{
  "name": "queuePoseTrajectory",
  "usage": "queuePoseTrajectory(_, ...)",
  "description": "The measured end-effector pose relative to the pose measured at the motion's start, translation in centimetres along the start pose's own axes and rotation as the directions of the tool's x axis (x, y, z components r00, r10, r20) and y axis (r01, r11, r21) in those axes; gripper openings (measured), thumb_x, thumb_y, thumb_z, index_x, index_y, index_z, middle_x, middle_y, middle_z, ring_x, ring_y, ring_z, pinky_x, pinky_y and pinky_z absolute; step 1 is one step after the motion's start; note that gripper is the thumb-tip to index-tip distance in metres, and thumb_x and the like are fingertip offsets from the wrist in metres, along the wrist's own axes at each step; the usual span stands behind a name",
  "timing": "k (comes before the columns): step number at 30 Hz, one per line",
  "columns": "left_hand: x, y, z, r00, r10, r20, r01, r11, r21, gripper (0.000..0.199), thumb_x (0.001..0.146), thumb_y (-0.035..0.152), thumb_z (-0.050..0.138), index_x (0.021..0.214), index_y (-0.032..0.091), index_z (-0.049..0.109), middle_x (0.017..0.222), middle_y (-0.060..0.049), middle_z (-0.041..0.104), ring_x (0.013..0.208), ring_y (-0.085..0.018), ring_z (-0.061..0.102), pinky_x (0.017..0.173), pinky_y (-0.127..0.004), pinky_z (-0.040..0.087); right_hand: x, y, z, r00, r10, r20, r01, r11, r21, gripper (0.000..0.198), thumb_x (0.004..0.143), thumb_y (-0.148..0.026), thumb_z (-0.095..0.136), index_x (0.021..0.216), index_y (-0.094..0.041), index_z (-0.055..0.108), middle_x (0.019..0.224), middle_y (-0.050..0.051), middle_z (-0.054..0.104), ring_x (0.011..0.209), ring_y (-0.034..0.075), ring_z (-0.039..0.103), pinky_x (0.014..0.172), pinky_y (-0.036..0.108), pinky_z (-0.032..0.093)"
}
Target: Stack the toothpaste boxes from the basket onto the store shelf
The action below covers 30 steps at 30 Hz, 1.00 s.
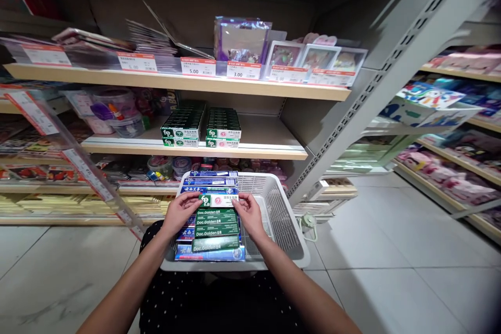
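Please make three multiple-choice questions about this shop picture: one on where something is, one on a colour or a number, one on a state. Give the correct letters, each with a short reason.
1. Where does the white basket rest?
A. on the person's lap
B. on the top shelf
C. on the floor tiles

2. What colour are the Doc.Golden boxes in the basket?
A. red
B. green
C. yellow

3. How is the fe box held?
A. by both hands
B. by one hand
C. by no hand

Answers:
1 A, it sits on the dotted dark clothing.
2 B, their faces are green.
3 A, the left hand and right hand grip its ends.
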<state>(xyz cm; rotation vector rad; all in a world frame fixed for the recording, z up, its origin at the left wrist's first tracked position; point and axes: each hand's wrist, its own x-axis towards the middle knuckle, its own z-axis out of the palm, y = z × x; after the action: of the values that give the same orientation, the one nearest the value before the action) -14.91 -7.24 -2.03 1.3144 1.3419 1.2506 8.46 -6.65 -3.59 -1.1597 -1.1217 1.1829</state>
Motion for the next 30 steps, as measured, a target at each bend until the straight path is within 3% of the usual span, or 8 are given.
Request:
queuePoseTrajectory(4, -0.3, 0.6, 0.2, 1.0, -0.027, -0.003, 0.027, 1.0, -0.012, 0.048, 0.065, 0.051, 0.078, 0.099, 0.018, 0.07, 0.103, -0.01, 0.073, 0.094, -0.025, 0.07, 0.09, -0.04, 0.056, -0.4, -0.6, -0.1, 0.996, -0.078, -0.044, 0.076, 0.996, -0.057, 0.037, 0.074, -0.044, 0.072, 0.097, -0.02, 0.056, 0.09, 0.005, 0.065, 0.081, 0.02, 0.064, 0.074, 0.035, 0.056)
queuePoseTrajectory(9, 0.8, 2.9, 0.4, 0.999, 0.03, -0.032, -0.032, 0.997, -0.064, 0.044, 0.068, 0.044, 0.078, 0.101, 0.017, 0.068, 0.099, -0.008, 0.073, 0.095, -0.022, 0.07, 0.091, -0.037, 0.056, 1.0, -3.7, -1.0, 0.988, -0.15, 0.018, 0.151, 0.985, -0.077, 0.034, 0.075, -0.04, 0.074, 0.099, -0.02, 0.058, 0.098, 0.006, 0.065, 0.089, 0.02, 0.063, 0.083, 0.036, 0.054)
queuePoseTrajectory(13, 5.2, 6.2, 1.5, 0.981, 0.139, -0.138, -0.152, 0.984, -0.091, 0.047, 0.066, 0.04, 0.08, 0.104, 0.015, 0.066, 0.099, -0.008, 0.073, 0.096, -0.022, 0.069, 0.092, -0.038, 0.056, 6.0, -6.7, -1.1, 0.961, -0.276, 0.027, 0.278, 0.959, -0.055, 0.034, 0.076, -0.037, 0.074, 0.102, -0.02, 0.059, 0.101, 0.006, 0.064, 0.092, 0.019, 0.063, 0.087, 0.036, 0.053)
queuePoseTrajectory(18, 11.9, 9.3, 3.5, 0.924, 0.281, -0.259, -0.303, 0.952, -0.05, 0.043, 0.071, 0.038, 0.076, 0.104, 0.013, 0.068, 0.102, -0.011, 0.073, 0.096, -0.023, 0.07, 0.094, -0.041, 0.054, 13.3, -8.9, 0.6, 0.901, -0.432, -0.035, 0.433, 0.901, 0.006, 0.032, 0.077, -0.035, 0.071, 0.102, -0.019, 0.059, 0.101, 0.007, 0.066, 0.096, 0.02, 0.064, 0.091, 0.038, 0.053)
queuePoseTrajectory(24, 15.8, 9.0, 4.5, 0.847, 0.384, -0.366, -0.391, 0.918, 0.059, 0.038, 0.078, 0.036, 0.071, 0.109, 0.015, 0.069, 0.107, -0.011, 0.072, 0.098, -0.023, 0.069, 0.095, -0.041, 0.054, 16.6, -9.6, 2.0, 0.815, -0.568, -0.116, 0.541, 0.817, -0.201, 0.027, 0.082, -0.031, 0.065, 0.107, -0.02, 0.06, 0.106, 0.008, 0.062, 0.096, 0.02, 0.063, 0.091, 0.037, 0.052)
queuePoseTrajectory(30, 17.4, 7.6, 5.3, 0.83, 0.378, -0.411, -0.377, 0.922, 0.086, 0.034, 0.081, 0.034, 0.067, 0.11, 0.016, 0.068, 0.109, -0.011, 0.071, 0.1, -0.022, 0.068, 0.096, -0.04, 0.053, 17.5, -9.2, 2.7, 0.76, -0.632, -0.151, 0.577, 0.764, -0.29, 0.024, 0.085, -0.029, 0.06, 0.107, -0.019, 0.06, 0.116, 0.01, 0.057, 0.101, 0.02, 0.061, 0.092, 0.036, 0.051)
